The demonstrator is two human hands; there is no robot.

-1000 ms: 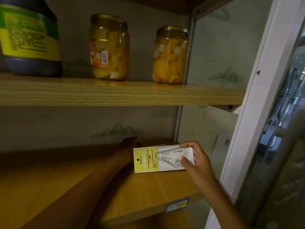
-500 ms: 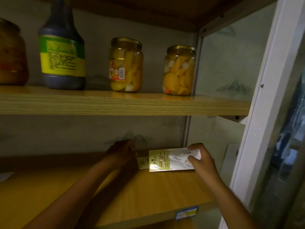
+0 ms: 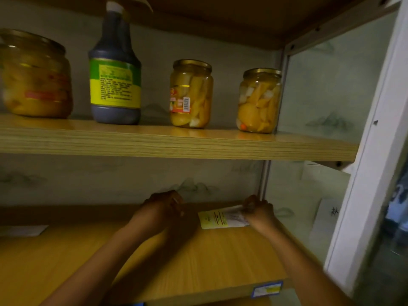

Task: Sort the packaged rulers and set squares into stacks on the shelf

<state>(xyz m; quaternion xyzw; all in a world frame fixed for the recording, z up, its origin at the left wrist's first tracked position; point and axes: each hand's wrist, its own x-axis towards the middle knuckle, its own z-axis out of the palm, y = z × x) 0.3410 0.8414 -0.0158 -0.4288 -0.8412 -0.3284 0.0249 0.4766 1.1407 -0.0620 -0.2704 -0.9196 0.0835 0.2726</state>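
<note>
We have carried the ruler packet (image 3: 221, 218) deeper onto the lower shelf (image 3: 198, 261), near its back right corner; our right hand (image 3: 258, 209) clamps it. Left hand (image 3: 161, 208) grip: cannot tell. Placement is nearly complete.

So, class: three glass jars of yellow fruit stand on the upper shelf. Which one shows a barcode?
The middle jar, just right of the dark bottle: its red label carries a white barcode. The big left jar and the far-right jar show none.
</note>
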